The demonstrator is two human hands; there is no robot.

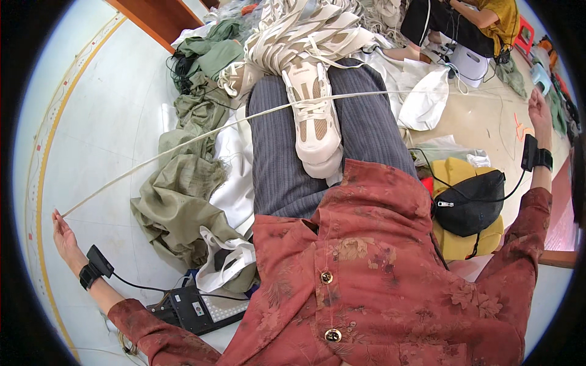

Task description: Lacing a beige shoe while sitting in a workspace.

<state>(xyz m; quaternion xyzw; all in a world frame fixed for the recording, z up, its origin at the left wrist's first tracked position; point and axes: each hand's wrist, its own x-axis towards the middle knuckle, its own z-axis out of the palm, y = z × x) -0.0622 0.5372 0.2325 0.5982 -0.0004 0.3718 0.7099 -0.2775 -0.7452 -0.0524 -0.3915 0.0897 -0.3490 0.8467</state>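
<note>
A beige and tan sneaker (317, 135) rests on my lap between my thighs, toe toward me. Its front is laced in cream. One long cream shoelace (366, 94) runs taut across the shoe, stretched between my widely spread arms. My left hand (65, 236), far out at the left, is closed on one end of it. Out at the upper right, my right hand (539, 113) is closed around the other end. Beyond my knees lies a thick heap of beige laces (299, 36), and a second sneaker (238, 79) shows partly beneath it.
Olive cloth (183, 201) and white cloth lie to my left, near a black box-like device (189, 308). A black pouch (470, 201) sits on a yellow bundle (470, 244) at my right. Another person (488, 24) sits at upper right by a white stool (470, 66).
</note>
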